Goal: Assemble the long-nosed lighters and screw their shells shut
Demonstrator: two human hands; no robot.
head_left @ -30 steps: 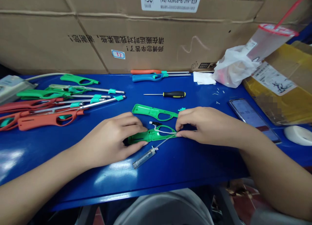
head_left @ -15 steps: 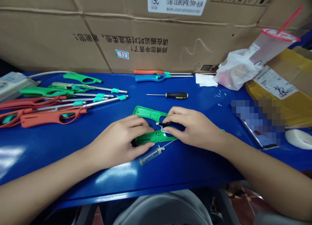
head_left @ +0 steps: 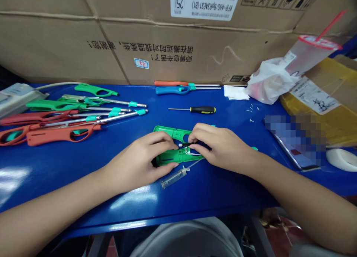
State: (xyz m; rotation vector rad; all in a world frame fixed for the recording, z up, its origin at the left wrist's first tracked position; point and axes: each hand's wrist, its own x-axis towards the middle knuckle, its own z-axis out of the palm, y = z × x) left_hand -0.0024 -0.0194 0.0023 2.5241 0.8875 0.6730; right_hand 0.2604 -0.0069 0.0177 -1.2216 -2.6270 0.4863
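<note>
My left hand [head_left: 141, 156] is closed round the left part of a green lighter shell half [head_left: 182, 155], thumb on its near edge and fingers over its far edge. My right hand [head_left: 223, 143] pinches a small black igniter piece [head_left: 190, 144] with a white end and a white wire, just above that shell half. Beyond it lies the other green shell half [head_left: 170, 132], inner side up, partly behind my right fingers. A clear fuel tank [head_left: 173, 178] with a thin tube rests on the table in front of the near half.
Several green and red lighter parts [head_left: 64, 132] lie to the left. A screwdriver [head_left: 203, 110] and two lighters [head_left: 173, 90] are farther back. Tiny screws [head_left: 251, 120], a phone [head_left: 291, 149], a white tape roll [head_left: 341, 159] and a bagged cup [head_left: 309, 56] are to the right. A cardboard box [head_left: 111, 23] stands behind.
My right fingers have shifted slightly with the igniter piece, and more of the white wire shows over the near shell half. My left hand keeps its hold; the view has moved a little.
</note>
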